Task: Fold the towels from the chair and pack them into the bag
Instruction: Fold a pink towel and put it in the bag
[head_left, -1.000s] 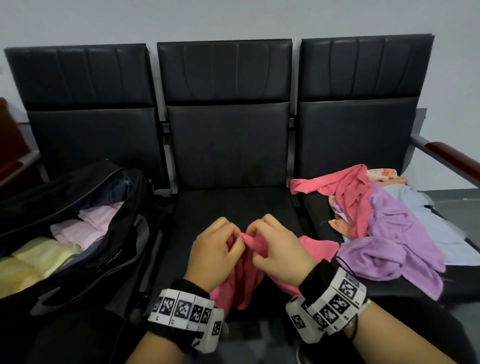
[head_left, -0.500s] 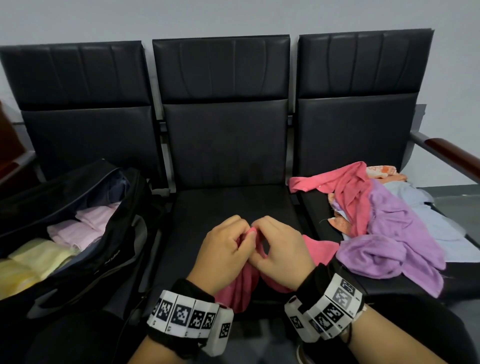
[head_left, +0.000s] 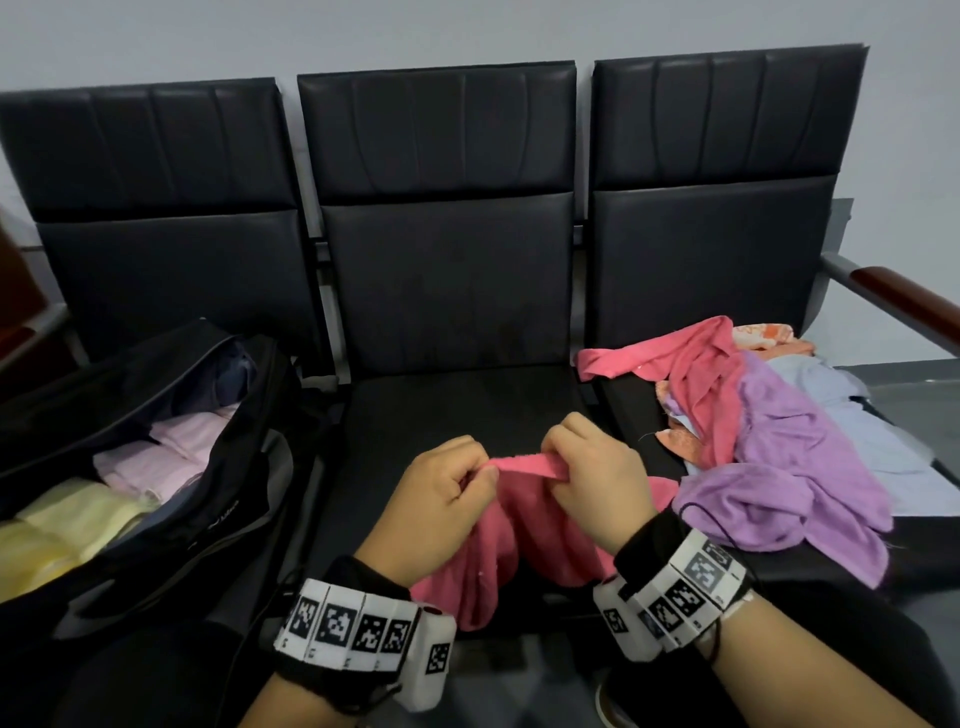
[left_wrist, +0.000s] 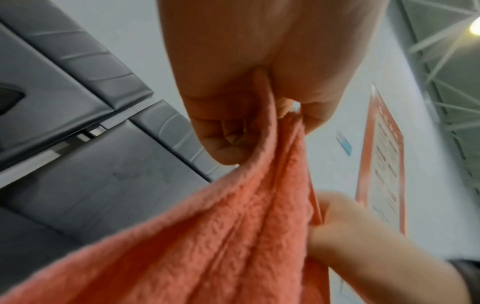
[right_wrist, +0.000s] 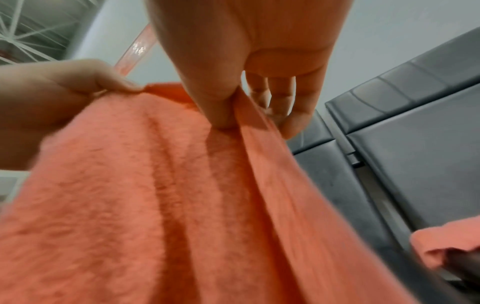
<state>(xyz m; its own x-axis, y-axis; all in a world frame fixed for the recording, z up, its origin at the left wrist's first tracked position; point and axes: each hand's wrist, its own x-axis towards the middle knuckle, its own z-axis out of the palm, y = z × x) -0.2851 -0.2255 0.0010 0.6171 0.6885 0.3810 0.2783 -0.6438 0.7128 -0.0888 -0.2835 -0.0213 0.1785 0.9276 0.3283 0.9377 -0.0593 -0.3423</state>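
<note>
A pink towel (head_left: 524, 525) hangs over the front of the middle black seat (head_left: 441, 410). My left hand (head_left: 447, 483) pinches its top edge on the left, and my right hand (head_left: 592, 467) pinches the same edge a short way to the right. The left wrist view shows the towel (left_wrist: 233, 236) caught between my left thumb and fingers (left_wrist: 223, 152). In the right wrist view the towel (right_wrist: 155, 195) is nipped by my right thumb and fingers (right_wrist: 221, 115). An open black bag (head_left: 171, 493) stands on the left seat with folded yellow and pale pink towels inside.
On the right seat lies a heap of unfolded towels: a pink one (head_left: 701, 374), a purple one (head_left: 795, 467), a light blue one (head_left: 857, 436) and an orange patterned one (head_left: 763, 335). A brown armrest (head_left: 914, 301) bounds the row on the right.
My hands, which were bunched together on the towel, have drawn a little apart, and a short stretch of its top edge now shows taut between them.
</note>
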